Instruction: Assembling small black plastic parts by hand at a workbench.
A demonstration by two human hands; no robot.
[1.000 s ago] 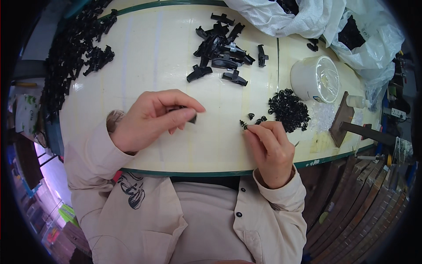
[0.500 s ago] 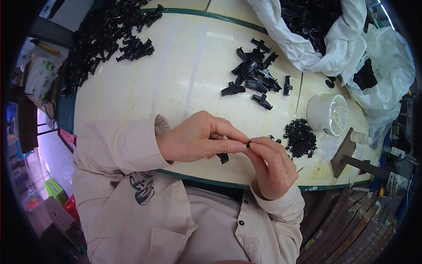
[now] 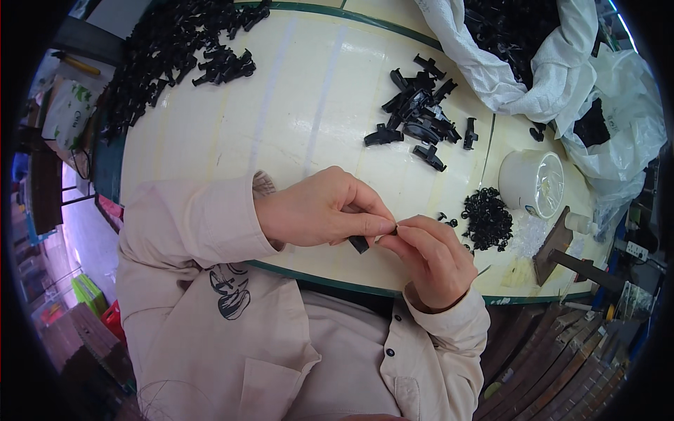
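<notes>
Head view: a black, blunt-ended part (image 3: 359, 244) juts from the hands (image 3: 309, 212).

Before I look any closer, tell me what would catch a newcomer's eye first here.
First, the left hand and right hand, meeting at the fingertips near the front edge of the table, with a black part showing below the left. Then the large black heap at the far left, and the open white sack of black pieces at the upper right.
</notes>
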